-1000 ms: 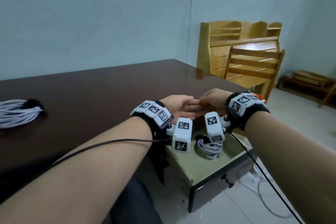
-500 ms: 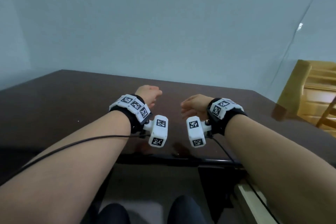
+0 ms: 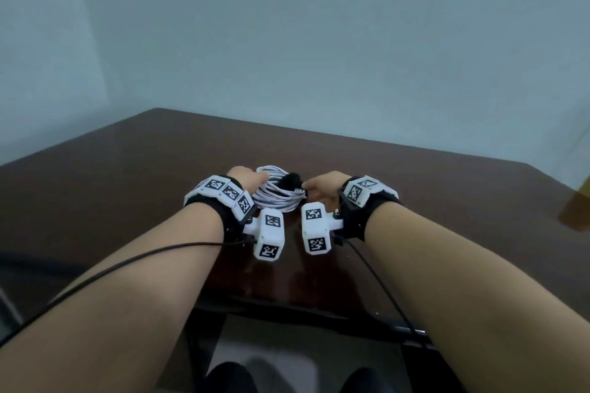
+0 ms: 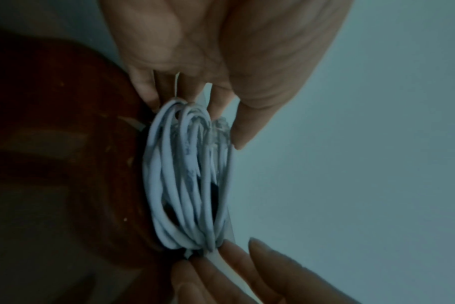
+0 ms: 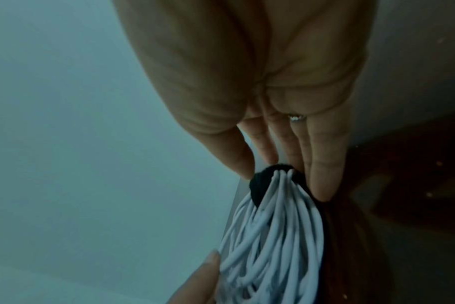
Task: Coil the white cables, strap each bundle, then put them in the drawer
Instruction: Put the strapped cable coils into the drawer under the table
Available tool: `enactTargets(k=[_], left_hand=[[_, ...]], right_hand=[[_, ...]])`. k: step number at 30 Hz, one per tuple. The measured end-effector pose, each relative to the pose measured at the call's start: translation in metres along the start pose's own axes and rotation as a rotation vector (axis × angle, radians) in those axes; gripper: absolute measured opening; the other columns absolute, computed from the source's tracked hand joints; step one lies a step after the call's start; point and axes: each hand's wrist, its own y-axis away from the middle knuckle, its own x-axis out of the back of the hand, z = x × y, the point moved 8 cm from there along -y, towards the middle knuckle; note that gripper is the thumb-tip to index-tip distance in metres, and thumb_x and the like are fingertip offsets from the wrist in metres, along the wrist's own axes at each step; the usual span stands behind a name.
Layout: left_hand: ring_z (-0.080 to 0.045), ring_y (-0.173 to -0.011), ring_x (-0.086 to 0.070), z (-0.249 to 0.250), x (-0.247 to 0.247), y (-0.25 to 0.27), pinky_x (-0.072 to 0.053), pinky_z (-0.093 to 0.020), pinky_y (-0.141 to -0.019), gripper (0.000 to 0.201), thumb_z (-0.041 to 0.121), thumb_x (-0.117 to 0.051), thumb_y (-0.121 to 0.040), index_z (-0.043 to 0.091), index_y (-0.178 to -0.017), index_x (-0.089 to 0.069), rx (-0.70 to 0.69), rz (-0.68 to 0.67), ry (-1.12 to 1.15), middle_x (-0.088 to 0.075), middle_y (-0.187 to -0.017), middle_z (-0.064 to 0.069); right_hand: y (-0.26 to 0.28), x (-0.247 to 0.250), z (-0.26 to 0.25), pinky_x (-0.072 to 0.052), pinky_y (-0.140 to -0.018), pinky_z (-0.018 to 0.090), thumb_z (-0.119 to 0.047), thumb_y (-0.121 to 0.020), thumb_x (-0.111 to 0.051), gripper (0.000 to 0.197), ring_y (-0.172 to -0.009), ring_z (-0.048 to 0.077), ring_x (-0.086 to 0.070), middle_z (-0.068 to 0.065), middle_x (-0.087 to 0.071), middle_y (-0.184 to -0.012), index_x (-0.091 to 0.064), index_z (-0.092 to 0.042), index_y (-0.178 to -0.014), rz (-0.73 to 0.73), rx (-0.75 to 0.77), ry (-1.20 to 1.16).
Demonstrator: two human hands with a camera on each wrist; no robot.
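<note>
A coiled white cable bundle [image 3: 277, 198] bound by a black strap [image 3: 290, 182] lies on the dark brown table [image 3: 127, 188], between my two hands. My left hand [image 3: 255, 180] grips the coil's left end; in the left wrist view its thumb and fingers [image 4: 143, 90] close on the loops [image 4: 187, 174]. My right hand [image 3: 311, 190] pinches the strapped end; in the right wrist view its fingertips [image 5: 322, 185] sit round the black strap [image 5: 260, 185] and the white loops [image 5: 273, 236]. The drawer is out of view.
The table's near edge [image 3: 287, 313] runs below my wrists, with my knees [image 3: 230, 380] under it. A thin black wire [image 3: 134, 262] trails from the left wrist unit. A corner of wooden furniture [image 3: 574, 210] shows at the far right.
The view swung left from the open drawer to the table. My hands, empty and apart half a second ago, have reached forward and taken hold of the strapped coil at both ends.
</note>
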Motion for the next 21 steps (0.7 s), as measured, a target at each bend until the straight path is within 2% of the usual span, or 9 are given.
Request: enactTargets(k=[2,4,7,10,12,13,15,18,21], left_hand=[[-0.025,-0.098,-0.053,0.010,-0.001,0.006,-0.041,-0.029,-0.074,0.040,0.022,-0.045,-0.097,-0.001,-0.128,-0.054,-0.026,-0.003,-0.097,-0.058,-0.122,-0.015],[-0.028,-0.105,-0.056,0.023,-0.001,0.013,-0.046,-0.032,-0.082,0.035,0.015,-0.040,-0.100,0.000,-0.130,-0.051,-0.072,-0.007,-0.252,-0.056,-0.127,-0.014],[-0.027,-0.106,-0.057,0.049,-0.010,0.029,-0.045,-0.032,-0.090,0.032,0.009,-0.039,-0.099,0.006,-0.126,-0.053,-0.163,-0.016,-0.462,-0.058,-0.126,-0.012],[-0.029,-0.110,-0.057,0.091,-0.031,0.051,-0.045,-0.033,-0.088,0.028,0.008,-0.040,-0.098,0.004,-0.121,-0.055,-0.329,-0.035,-0.733,-0.059,-0.122,-0.012],[-0.028,-0.110,-0.056,0.123,-0.050,0.069,-0.045,-0.033,-0.089,0.029,0.008,-0.040,-0.097,0.004,-0.122,-0.056,-0.446,-0.028,-0.808,-0.058,-0.124,-0.013],[-0.028,-0.108,-0.056,0.139,-0.059,0.078,-0.044,-0.034,-0.090,0.030,0.007,-0.040,-0.097,0.004,-0.123,-0.056,-0.474,-0.035,-0.825,-0.058,-0.125,-0.013],[-0.029,-0.110,-0.055,0.171,-0.077,0.097,-0.043,-0.035,-0.092,0.031,0.007,-0.040,-0.098,0.005,-0.124,-0.055,-0.544,-0.022,-0.822,-0.056,-0.127,-0.014],[-0.029,-0.120,-0.052,0.221,-0.111,0.136,-0.041,-0.034,-0.094,0.031,0.008,-0.041,-0.098,0.006,-0.127,-0.053,-0.675,-0.020,-0.810,-0.053,-0.131,-0.013],[-0.029,-0.120,-0.052,0.266,-0.148,0.180,-0.042,-0.033,-0.094,0.034,0.009,-0.042,-0.099,0.010,-0.131,-0.050,-0.787,-0.061,-0.705,-0.052,-0.133,-0.013]], right_hand=[[-0.003,0.002,0.004,-0.052,-0.075,0.037,-0.019,-0.093,-0.055,0.024,-0.100,0.033,-0.065,0.018,-0.065,-0.116,-0.060,0.002,-0.105,-0.020,-0.019,-0.044],[0.002,0.006,0.008,-0.053,-0.076,0.039,-0.020,-0.092,-0.057,0.026,-0.087,0.033,-0.067,0.020,-0.067,-0.111,-0.062,0.001,-0.106,-0.042,-0.030,-0.087],[0.009,0.027,0.017,-0.050,-0.092,0.044,-0.022,-0.089,-0.059,0.038,-0.107,0.036,-0.063,0.022,-0.064,-0.118,-0.058,-0.002,-0.122,-0.009,-0.031,-0.086],[0.025,0.066,0.028,-0.047,-0.090,0.036,-0.018,-0.089,-0.058,0.036,-0.113,0.031,-0.060,0.021,-0.054,-0.130,-0.055,0.000,-0.121,0.065,-0.028,-0.135],[0.044,0.101,0.038,-0.052,-0.086,0.035,-0.015,-0.089,-0.058,0.044,-0.100,0.029,-0.064,0.021,-0.051,-0.135,-0.050,0.001,-0.130,0.138,0.002,-0.147],[0.055,0.118,0.042,-0.055,-0.076,0.032,-0.014,-0.089,-0.059,0.045,-0.088,0.027,-0.064,0.019,-0.053,-0.134,-0.050,0.000,-0.131,0.176,0.028,-0.154],[0.077,0.152,0.053,-0.055,-0.062,0.028,-0.014,-0.089,-0.060,0.042,-0.074,0.020,-0.058,0.015,-0.061,-0.118,-0.051,-0.001,-0.127,0.242,0.048,-0.136],[0.114,0.204,0.085,-0.053,-0.088,0.038,-0.017,-0.091,-0.060,0.025,-0.085,0.028,-0.058,0.017,-0.060,-0.098,-0.055,0.000,-0.108,0.352,-0.027,-0.138],[0.162,0.255,0.118,-0.048,-0.079,0.036,-0.020,-0.092,-0.059,0.020,-0.073,0.026,-0.054,0.014,-0.055,-0.077,-0.053,-0.001,-0.090,0.459,-0.088,-0.124]])
